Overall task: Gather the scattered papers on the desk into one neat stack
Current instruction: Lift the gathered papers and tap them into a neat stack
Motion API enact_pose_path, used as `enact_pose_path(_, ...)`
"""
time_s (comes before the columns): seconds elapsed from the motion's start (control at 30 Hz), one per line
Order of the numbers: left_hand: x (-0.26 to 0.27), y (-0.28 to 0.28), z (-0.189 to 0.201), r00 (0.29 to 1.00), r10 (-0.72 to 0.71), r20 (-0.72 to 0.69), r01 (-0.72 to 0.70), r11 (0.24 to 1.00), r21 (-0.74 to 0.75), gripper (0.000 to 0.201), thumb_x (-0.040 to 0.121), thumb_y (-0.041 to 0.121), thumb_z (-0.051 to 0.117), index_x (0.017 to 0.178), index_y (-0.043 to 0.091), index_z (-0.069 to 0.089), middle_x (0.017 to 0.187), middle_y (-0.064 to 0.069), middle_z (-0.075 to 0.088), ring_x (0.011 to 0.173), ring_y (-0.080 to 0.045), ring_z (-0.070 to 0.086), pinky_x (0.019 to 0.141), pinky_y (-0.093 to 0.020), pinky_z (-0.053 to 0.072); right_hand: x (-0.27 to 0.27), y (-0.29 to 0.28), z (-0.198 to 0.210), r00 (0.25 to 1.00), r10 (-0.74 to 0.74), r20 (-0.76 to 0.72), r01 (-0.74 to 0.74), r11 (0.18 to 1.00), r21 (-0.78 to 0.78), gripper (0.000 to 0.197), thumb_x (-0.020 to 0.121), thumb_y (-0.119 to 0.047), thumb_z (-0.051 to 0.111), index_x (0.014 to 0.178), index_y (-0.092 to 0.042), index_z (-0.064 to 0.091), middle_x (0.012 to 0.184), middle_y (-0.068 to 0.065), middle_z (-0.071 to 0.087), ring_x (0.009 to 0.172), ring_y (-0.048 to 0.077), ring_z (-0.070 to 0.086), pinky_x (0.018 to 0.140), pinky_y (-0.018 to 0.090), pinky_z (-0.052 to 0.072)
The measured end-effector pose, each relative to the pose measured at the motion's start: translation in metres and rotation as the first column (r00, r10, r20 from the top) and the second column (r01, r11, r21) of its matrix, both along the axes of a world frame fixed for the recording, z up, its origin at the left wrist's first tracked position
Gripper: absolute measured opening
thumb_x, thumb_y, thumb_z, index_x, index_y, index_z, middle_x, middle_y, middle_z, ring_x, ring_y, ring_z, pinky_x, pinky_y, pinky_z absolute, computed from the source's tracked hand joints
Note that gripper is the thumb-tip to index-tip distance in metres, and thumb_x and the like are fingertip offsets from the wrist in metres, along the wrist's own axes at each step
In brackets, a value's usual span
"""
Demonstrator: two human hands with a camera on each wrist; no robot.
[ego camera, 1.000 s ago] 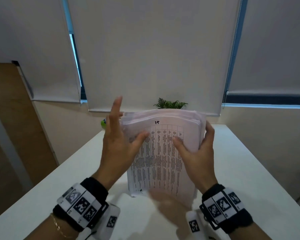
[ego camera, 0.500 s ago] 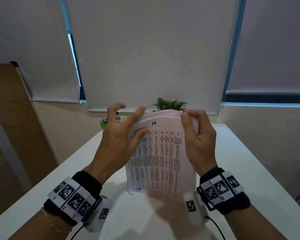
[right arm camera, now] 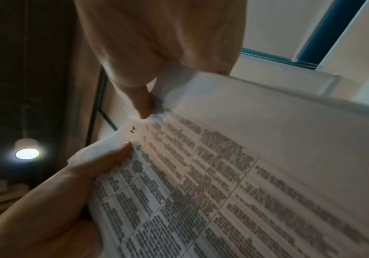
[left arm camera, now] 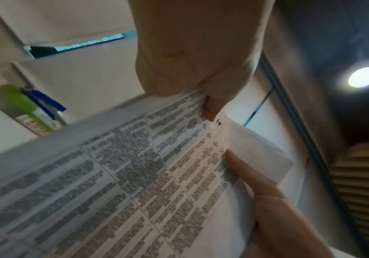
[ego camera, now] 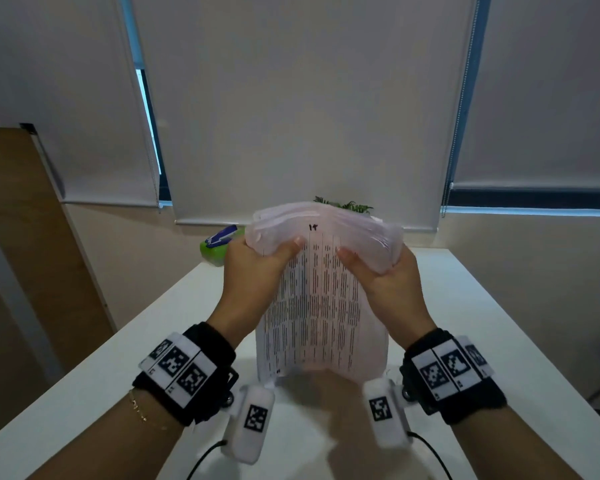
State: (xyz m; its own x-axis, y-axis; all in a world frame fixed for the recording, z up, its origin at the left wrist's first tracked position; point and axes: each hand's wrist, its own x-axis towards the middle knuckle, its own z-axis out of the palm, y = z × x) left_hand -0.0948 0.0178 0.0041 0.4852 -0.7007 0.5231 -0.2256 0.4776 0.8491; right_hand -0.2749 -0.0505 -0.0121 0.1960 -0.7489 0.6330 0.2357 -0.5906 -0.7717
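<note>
Nearest the camera, two forearms wear black wristbands carrying white coded tags. Above the near part of the white desk [ego camera: 499, 323], both hands hold a stack of printed papers [ego camera: 312, 306] upright, its lower edge at or just above the desktop; contact there cannot be told. The left hand [ego camera: 250, 268] grips the stack's upper left corner, thumb pressed on the front sheet and fingers curled behind. The right hand [ego camera: 388, 282] grips the upper right corner the same way, thumb on the printed face. The top of the stack bows toward the camera. Farther back on the desk's left stands a green container [ego camera: 215, 252] with a blue stapler [ego camera: 220, 234] on it. Behind the papers, a small green plant [ego camera: 350, 206] shows before closed roller blinds [ego camera: 291, 98]
</note>
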Motion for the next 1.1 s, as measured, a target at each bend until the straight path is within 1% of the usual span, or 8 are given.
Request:
enact_pose_path(0.13,-0.005,0.004,-0.002,0.998,0.063,0.003,-0.062,0.995,-0.082,0.021,0.090,0.026,0.084,0.107,0.029,0.074,0.098,0.007,0.082,0.086,-0.008,0.080,0.070,-0.025,0.065,-0.004,0.007,0.007,0.998,-0.042,0.047,0.044,0.998,-0.042,0.039,0.089,-0.019,0.081,0.121,-0.032,0.064,0.107,-0.009,0.075,0.095,0.004,0.073,0.074,0.018,0.059)
enact_pose_path(0.33,0.005,0.018,-0.053,0.995,-0.095,0.019,0.085,0.954,0.289,0.028,0.091,0.021,0.083,0.117,0.025,0.076,0.103,0.011,0.083,0.092,-0.009,0.080,0.087,-0.040,0.065,-0.015,0.005,-0.045,0.993,0.012,-0.115,0.011,0.979,0.203,0.039,0.079,-0.022,0.089,0.115,-0.021,0.074,0.102,-0.004,0.080,0.093,0.013,0.078,0.081,0.040,0.065)
enact_pose_path(0.5,0.002,0.019,-0.053,0.998,-0.058,0.027,0.052,0.983,0.174,0.020,0.093,0.022,0.081,0.112,0.029,0.077,0.098,0.015,0.083,0.088,-0.005,0.080,0.066,-0.016,0.061,-0.013,0.007,-0.041,0.999,-0.025,-0.045,0.032,0.983,0.181,0.027,0.081,-0.019,0.087,0.106,-0.023,0.078,0.097,-0.007,0.081,0.089,0.010,0.078,0.073,0.029,0.065)
enact_pose_path(0.6,0.001,0.019,-0.057,0.999,-0.037,0.005,0.036,0.982,0.187,0.022,0.093,0.025,0.081,0.115,0.028,0.078,0.102,0.013,0.083,0.092,-0.008,0.080,0.077,-0.027,0.065,-0.013,0.009,-0.043,0.999,-0.029,-0.040,0.036,0.983,0.181,0.027,0.081,-0.019,0.087,0.106,-0.024,0.077,0.097,-0.008,0.081,0.088,0.008,0.078,0.071,0.025,0.063)
enact_pose_path(0.8,0.009,0.024,-0.046,0.993,-0.009,0.116,0.008,1.000,0.009,0.081,0.087,0.020,0.087,0.150,0.038,0.039,0.126,0.005,0.071,0.111,-0.019,0.075,0.084,-0.039,0.066,-0.014,0.014,-0.041,0.999,-0.027,-0.040,0.035,0.981,0.190,0.049,0.079,-0.024,0.088,0.122,-0.025,0.066,0.103,-0.013,0.078,0.092,0.008,0.076,0.071,0.027,0.065)
enact_pose_path(0.87,0.016,0.024,-0.030,0.931,0.170,0.322,-0.127,0.980,-0.152,0.100,0.087,0.023,0.088,0.159,0.048,0.023,0.132,-0.001,0.056,0.114,-0.016,0.068,0.083,-0.033,0.064,-0.011,0.016,-0.027,0.999,-0.045,0.018,0.043,0.996,0.080,0.069,0.081,-0.020,0.087,0.139,-0.032,0.050,0.110,-0.020,0.071,0.096,0.007,0.074,0.071,0.028,0.064)
enact_pose_path(1.0,0.026,0.026,-0.011,0.594,0.369,0.715,-0.300,0.926,-0.229,0.061,0.095,0.038,0.076,0.152,0.035,0.055,0.139,-0.005,0.045,0.104,-0.010,0.055,0.087,-0.038,0.067,-0.009,0.010,-0.010,0.987,-0.155,0.037,0.159,0.965,-0.209,0.088,0.091,-0.014,0.078,0.157,-0.034,0.024,0.114,-0.031,0.060,0.096,0.010,0.072,0.072,0.029,0.064)
enact_pose_path(1.1,0.029,0.026,-0.014,0.625,0.334,0.706,-0.297,0.937,-0.181,0.055,0.097,0.043,0.071,0.149,0.037,0.056,0.146,-0.004,0.037,0.108,-0.014,0.056,0.090,-0.037,0.064,-0.007,0.008,-0.006,0.977,-0.215,0.017,0.211,0.935,-0.285,0.047,0.100,-0.023,0.067,0.140,-0.036,0.046,0.113,-0.013,0.063,0.093,0.012,0.070,0.069,0.032,0.063)
